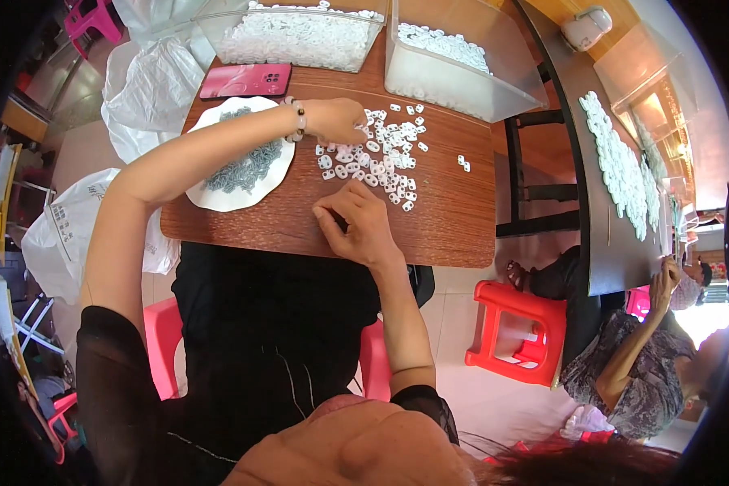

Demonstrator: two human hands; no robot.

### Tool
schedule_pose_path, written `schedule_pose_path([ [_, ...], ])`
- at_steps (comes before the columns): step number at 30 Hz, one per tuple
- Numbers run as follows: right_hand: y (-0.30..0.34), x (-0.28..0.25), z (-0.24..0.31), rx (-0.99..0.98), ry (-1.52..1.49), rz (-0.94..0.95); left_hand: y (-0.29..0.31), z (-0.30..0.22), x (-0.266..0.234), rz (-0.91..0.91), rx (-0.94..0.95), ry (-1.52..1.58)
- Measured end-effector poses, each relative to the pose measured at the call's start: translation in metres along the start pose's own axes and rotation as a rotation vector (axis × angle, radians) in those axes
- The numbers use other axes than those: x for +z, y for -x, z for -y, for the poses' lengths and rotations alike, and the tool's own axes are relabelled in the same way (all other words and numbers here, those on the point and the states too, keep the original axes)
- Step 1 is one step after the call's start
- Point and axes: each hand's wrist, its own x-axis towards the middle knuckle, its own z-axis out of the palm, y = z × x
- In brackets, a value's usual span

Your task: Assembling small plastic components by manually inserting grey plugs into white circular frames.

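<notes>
My left hand (pixel 337 121), with a beaded bracelet (pixel 301 119) at its wrist, reaches over a white scalloped plate (pixel 279 172) to the far left edge of a pile of small white two-hole plastic pieces (pixel 393 144). Its fingers are curled and closed at the pieces; what they hold, if anything, is hidden. Just on the near side of the pile is my right hand (pixel 360 223), resting low over the table. Its fingers curl inward with the thumb toward the left, and I cannot make out anything in them. Small grey metal-looking parts (pixel 247 172) fill the plate.
Two clear bins (pixel 462 85) of white pieces stand along the far side of the wooden table (pixel 454 219). A pink phone (pixel 245 80) lies beyond the plate. White sacks (pixel 150 89) lie at the left. On the right are a red stool (pixel 518 324), a dark table (pixel 603 259) and a seated person (pixel 636 364).
</notes>
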Motion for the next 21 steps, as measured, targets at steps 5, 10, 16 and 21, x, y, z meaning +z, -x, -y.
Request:
schedule_pose_path([
  [5,0.002,0.0,0.0,0.014,0.008,0.011,0.007,-0.018,0.001,-0.016,-0.047,0.068],
  [10,0.002,0.001,0.0,0.015,0.017,0.023,0.024,-0.037,-0.007,0.009,-0.031,0.022],
  [16,0.002,0.002,0.001,0.021,0.043,0.046,0.038,-0.055,-0.012,0.004,-0.063,0.017],
  [21,0.002,0.002,0.001,0.027,0.031,0.045,0.039,-0.051,-0.021,0.023,-0.027,0.021],
])
